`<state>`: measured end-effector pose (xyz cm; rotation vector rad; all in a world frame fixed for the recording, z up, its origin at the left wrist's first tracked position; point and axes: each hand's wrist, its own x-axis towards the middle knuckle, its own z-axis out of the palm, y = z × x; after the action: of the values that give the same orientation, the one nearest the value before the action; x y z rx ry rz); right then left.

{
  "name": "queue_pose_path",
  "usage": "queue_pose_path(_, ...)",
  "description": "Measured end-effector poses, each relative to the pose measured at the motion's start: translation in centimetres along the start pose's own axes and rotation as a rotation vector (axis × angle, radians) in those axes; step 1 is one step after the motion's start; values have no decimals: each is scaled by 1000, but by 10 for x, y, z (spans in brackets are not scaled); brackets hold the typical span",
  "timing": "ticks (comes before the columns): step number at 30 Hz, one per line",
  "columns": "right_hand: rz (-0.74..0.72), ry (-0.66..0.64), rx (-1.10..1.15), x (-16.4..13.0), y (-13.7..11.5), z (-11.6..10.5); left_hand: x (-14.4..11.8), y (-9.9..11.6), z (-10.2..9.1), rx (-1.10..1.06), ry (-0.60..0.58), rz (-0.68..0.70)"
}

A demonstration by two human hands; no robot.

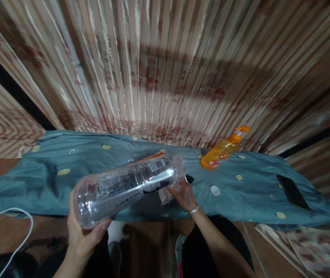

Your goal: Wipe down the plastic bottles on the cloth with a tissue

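Observation:
A large clear plastic bottle [124, 185] with a printed label lies tilted in the air above the near edge of a teal cloth [51, 173]. My left hand [80, 231] grips its base from below. At the bottle's neck, my right hand [183, 195] holds a crumpled white tissue [165, 195], with a silver bracelet on the wrist. A small black object [190, 178] lies just beyond those fingers. A white bottle cap [215, 190] rests on the cloth to the right.
An orange pump bottle [224, 150] stands at the cloth's far edge. A dark phone [293, 192] lies at the right end. A white cable [14, 231] loops at lower left. Striped curtains [165, 65] hang behind. My dark-clothed knees sit below.

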<state>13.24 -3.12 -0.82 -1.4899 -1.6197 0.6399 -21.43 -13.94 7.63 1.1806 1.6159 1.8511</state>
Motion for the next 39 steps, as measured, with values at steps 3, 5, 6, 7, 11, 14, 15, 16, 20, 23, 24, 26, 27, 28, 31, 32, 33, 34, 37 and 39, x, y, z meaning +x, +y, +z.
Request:
queue_pose_path(3, 1, 5, 12, 0, -3, 0, -5, -4, 1, -62, 24, -51)
queue_pose_path(5, -2, 23, 6, 0, -5, 0, -6, -7, 0, -54, 31, -66)
queue_pose_path(6, -5, 30, 1, 0, -6, 0, -6, -10, -1, -55, 28, -75)
queue_pose_path(7, -7, 36, -4, 0, -6, 0, -5, -13, -2, -60, 26, -83)
queue_pose_path(11, -1, 29, -4, 0, -6, 0, 0, -25, -7, -80, 15, -92)
queue_pose_path(14, -2, 9, 2, 0, -4, -1, 3, -26, -10, -94, 20, -84)
queue_pose_path(15, -3, 4, 1, 0, -3, -1, 3, -25, -11, -93, 5, -87)
queue_pose_path(16, -5, 1, 1, 1, -2, -1, 3, -25, -11, -87, -14, -92)
queue_pose_path(20, 1, -5, 8, 0, -1, -1, 2, -25, -11, -67, -18, -87)
queue_pose_path(23, 5, 1, 17, 0, -2, -1, 0, -25, -9, -73, 13, -75)
queue_pose_path(24, 5, 3, 18, 0, -3, -1, 0, -23, -8, -78, 10, -82)
queue_pose_path(26, 5, 3, 14, 0, -5, -2, 1, -18, -7, -80, 10, -91)
queue_pose_path(27, 5, 0, 11, 1, -5, -2, 1, -15, -6, -72, 0, -96)
queue_pose_path(28, 5, -6, 9, 1, -6, -3, 2, -13, -7, -66, -10, -98)
queue_pose_path(31, 1, -25, 7, 1, -7, -4, 5, -11, -9, -69, -50, -118)
queue_pose_path(32, 0, -27, 1, 1, -6, -4, 5, -11, -9, -70, -64, -122)
queue_pose_path(33, -3, -25, -8, 1, -5, -4, 5, -12, -10, -71, -64, -115)
queue_pose_path(34, -7, -19, -17, 1, -4, -4, 4, -14, -10, -67, -62, -103)
queue_pose_path(37, -17, 1, -27, 1, -1, -2, 1, -19, -8, -55, -21, -63)
queue_pose_path(39, -17, 0, -15, 0, 1, -2, 0, -22, -7, -58, -1, -46)
